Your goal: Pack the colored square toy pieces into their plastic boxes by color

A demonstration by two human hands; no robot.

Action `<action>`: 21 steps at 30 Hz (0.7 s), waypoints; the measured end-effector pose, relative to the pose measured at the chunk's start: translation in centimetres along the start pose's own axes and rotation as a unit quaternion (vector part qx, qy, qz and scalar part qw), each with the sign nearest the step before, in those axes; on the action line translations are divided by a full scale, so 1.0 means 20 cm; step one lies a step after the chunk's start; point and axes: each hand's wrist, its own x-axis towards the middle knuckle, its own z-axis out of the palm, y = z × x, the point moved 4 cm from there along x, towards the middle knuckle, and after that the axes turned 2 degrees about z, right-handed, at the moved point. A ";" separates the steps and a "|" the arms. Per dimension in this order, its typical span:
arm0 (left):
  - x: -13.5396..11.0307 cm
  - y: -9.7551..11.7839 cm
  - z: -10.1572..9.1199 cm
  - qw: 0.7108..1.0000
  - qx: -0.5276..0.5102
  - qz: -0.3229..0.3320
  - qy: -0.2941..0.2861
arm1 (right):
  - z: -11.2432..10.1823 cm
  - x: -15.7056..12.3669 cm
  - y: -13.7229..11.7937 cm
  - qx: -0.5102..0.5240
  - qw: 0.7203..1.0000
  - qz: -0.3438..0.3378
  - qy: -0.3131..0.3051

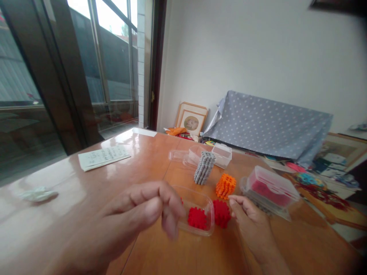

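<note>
At the left of the glossy brown wooden table [155, 258], a crumpled whitish wrapper-like item [38, 194] lies near a folded pale paper sheet with dark handwriting [104, 156]; neither is touched. Next comes the left hand [137, 210], partly blurred, covering the left part of a clear shallow plastic tray [212, 219]; contact cannot be confirmed. Its fingers curl downward, thumb apart from the fingertips, with no object visible between them. Inside the tray lies a red, square, toothed plastic piece [197, 217]; a further bit of red is mostly hidden behind the fingers. Beyond the tray stands a tall grey stack of toothed plastic pieces [204, 168]. Just right of the tray wall is a red toothed plastic stack [221, 214], with a short orange toothed plastic stack [226, 186] beyond it. Beside both is the right hand [251, 217], thumb and forefinger tips near together; whether they pinch anything small cannot be told. Farther right rests a transparent lidded plastic box [275, 179] with red contents.

Judgement: the step in hand appears to be handling red pieces at the tray. The next move calls for a light fingertip pinch, clear of the neighbouring stacks.
</note>
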 end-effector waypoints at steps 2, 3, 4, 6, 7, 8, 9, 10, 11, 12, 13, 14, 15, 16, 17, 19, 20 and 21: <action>0.21 0.06 -0.06 0.990 0.120 -0.047 0.063 | -0.01 0.01 0.02 0.002 1.000 -0.004 -0.007; 0.28 0.05 -0.08 0.977 0.190 -0.067 0.074 | -0.02 0.02 0.03 0.000 1.000 -0.008 -0.007; 0.32 0.02 -0.09 0.959 0.256 -0.080 0.095 | -0.03 0.03 0.04 -0.004 1.000 -0.015 -0.008; 0.34 -0.09 -0.10 0.932 0.336 -0.077 0.109 | -0.05 0.05 0.07 -0.023 0.999 -0.036 -0.015; 0.34 -0.15 -0.09 0.929 0.349 -0.074 0.103 | -0.06 0.06 0.07 -0.038 0.998 -0.050 -0.023; 0.34 -0.22 -0.09 0.929 0.349 -0.074 0.095 | -0.07 0.07 0.08 -0.053 0.996 -0.063 -0.036; 0.34 -0.28 -0.09 0.932 0.343 -0.079 0.091 | -0.07 0.07 0.09 -0.068 0.993 -0.076 -0.055; 0.34 -0.34 -0.09 0.933 0.337 -0.089 0.092 | -0.07 0.08 0.09 -0.082 0.990 -0.089 -0.076; 0.34 -0.38 -0.09 0.934 0.330 -0.100 0.094 | -0.07 0.08 0.10 -0.095 0.985 -0.102 -0.098; 0.35 -0.42 -0.09 0.935 0.321 -0.117 0.090 | -0.06 0.07 0.09 -0.103 0.981 -0.112 -0.119; 0.35 -0.45 -0.09 0.937 0.310 -0.136 0.087 | -0.05 0.07 0.09 -0.108 0.978 -0.119 -0.136; 0.36 -0.47 -0.09 0.939 0.297 -0.153 0.082 | -0.04 0.07 0.09 -0.109 0.975 -0.122 -0.150; 0.37 -0.49 -0.08 0.941 0.284 -0.166 0.079 | -0.04 0.06 0.09 -0.107 0.974 -0.121 -0.161; 0.37 -0.50 -0.08 0.944 0.270 -0.174 0.078 | -0.03 0.06 0.10 -0.103 0.973 -0.119 -0.168; 0.38 -0.51 -0.07 0.947 0.257 -0.177 0.076 | -0.02 0.06 0.10 -0.098 0.973 -0.116 -0.175; 0.38 -0.51 -0.06 0.953 0.236 -0.176 0.070 | -0.01 0.06 0.11 -0.093 0.972 -0.113 -0.185; 0.39 -0.52 -0.05 0.956 0.227 -0.174 0.061 | 0.00 0.07 0.12 -0.091 0.971 -0.113 -0.189; 0.39 -0.52 -0.04 0.959 0.219 -0.174 0.052 | 0.01 0.07 0.13 -0.086 0.971 -0.111 -0.191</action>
